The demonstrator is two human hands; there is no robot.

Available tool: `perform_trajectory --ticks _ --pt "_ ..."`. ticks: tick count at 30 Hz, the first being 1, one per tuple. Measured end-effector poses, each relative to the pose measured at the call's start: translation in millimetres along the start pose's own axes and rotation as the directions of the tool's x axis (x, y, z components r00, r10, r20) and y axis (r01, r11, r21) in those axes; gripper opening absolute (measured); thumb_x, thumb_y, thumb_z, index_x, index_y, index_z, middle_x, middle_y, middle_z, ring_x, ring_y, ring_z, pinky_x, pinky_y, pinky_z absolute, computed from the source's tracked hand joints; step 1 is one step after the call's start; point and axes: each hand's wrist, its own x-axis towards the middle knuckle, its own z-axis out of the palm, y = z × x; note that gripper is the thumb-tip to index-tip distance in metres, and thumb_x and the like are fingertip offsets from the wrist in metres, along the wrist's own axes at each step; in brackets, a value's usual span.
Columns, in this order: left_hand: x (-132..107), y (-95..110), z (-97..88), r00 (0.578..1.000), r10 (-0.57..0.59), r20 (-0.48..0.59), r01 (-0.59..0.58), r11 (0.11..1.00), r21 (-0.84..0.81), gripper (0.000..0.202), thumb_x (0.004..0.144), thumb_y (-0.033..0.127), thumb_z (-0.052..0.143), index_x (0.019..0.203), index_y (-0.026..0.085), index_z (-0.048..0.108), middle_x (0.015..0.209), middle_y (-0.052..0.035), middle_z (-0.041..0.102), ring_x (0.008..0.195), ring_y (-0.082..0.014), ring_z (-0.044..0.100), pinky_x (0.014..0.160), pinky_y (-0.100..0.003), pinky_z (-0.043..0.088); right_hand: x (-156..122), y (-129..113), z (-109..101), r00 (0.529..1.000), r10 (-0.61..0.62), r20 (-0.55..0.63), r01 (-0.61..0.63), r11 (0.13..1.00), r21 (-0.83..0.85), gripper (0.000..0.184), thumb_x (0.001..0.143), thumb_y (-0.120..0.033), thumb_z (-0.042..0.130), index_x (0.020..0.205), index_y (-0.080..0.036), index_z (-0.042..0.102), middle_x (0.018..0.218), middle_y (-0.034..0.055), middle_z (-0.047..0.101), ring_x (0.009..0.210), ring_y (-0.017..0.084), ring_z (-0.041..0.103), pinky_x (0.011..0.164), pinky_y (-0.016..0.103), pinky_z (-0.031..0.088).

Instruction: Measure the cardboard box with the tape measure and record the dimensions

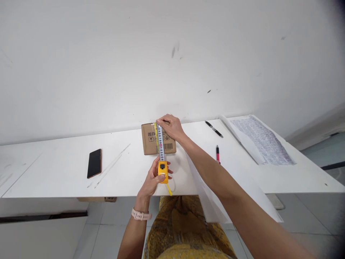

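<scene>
Tape measure (163, 172) at lower centre — left hand (151, 181) curls its fingers round it, thumb pressed on the front, likely for steadiness. Right hand (172, 126) pinches the far end of the blade (160, 141) at the back edge of the carton (150, 144), mid-frame — apparently to hold it straight across the top.

White desk (59, 165) along the wall (107, 72), streaked with dark marks (112, 166) toward the left. Lying on it at left, a black-screened phone (94, 163); in the middle, close to the wall, a cardboard box (150, 145); farther right, a black pen (214, 129) and a partly hidden pink-and-black pen (217, 154); white paper (206, 196) overhanging the front edge; a written sheet (261, 138) at right.
</scene>
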Motion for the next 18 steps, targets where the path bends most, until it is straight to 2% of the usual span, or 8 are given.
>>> perform_trajectory --ticks 10,18 --pt "-1.3 -7.2 0.7 1.0 -0.005 0.027 0.007 0.999 -0.045 0.078 0.076 0.039 0.077 0.145 0.031 0.042 0.13 -0.0107 0.057 0.1 -0.0252 0.064 0.082 -0.041 0.054 -5.1 -1.5 0.1 0.999 0.023 -0.023 -0.021 0.996 0.084 0.025 0.088 -0.047 0.065 0.081 -0.025 0.076 0.081 0.0022 0.066 0.086 0.02 0.06 0.081 0.036 0.047" --pt "-2.1 -6.5 -0.1 1.0 -0.015 0.021 0.016 0.999 -0.029 0.08 0.076 0.04 0.078 0.146 0.03 0.041 0.129 -0.0121 0.057 0.102 -0.0274 0.064 0.083 -0.042 0.055 -5.6 -3.3 -0.7 0.999 0.025 -0.031 -0.022 0.996 0.081 0.027 0.087 -0.047 0.065 0.076 -0.024 0.074 0.08 0.0023 0.065 0.086 0.02 0.059 0.08 0.036 0.046"
